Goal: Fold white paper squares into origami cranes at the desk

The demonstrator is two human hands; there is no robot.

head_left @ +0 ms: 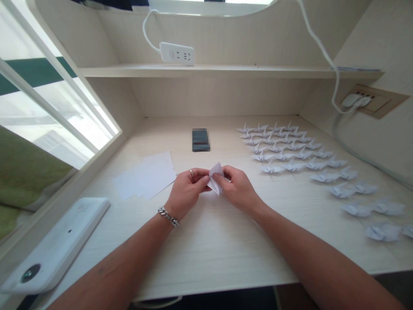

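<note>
- both left hand (185,189) and right hand (240,185) pinch one folded paper (215,169), fingertips close together, over the desk's (213,249) middle
- white sheets (156,175) lie left of the hands
- paper cranes (295,166) line the right, near to far
- power strip (177,53) rests on the far shelf (232,72)

The pale desk (222,245) has a long shelf (241,72) at its far side; at left, bright light shows behind white bars (48,106).
</note>
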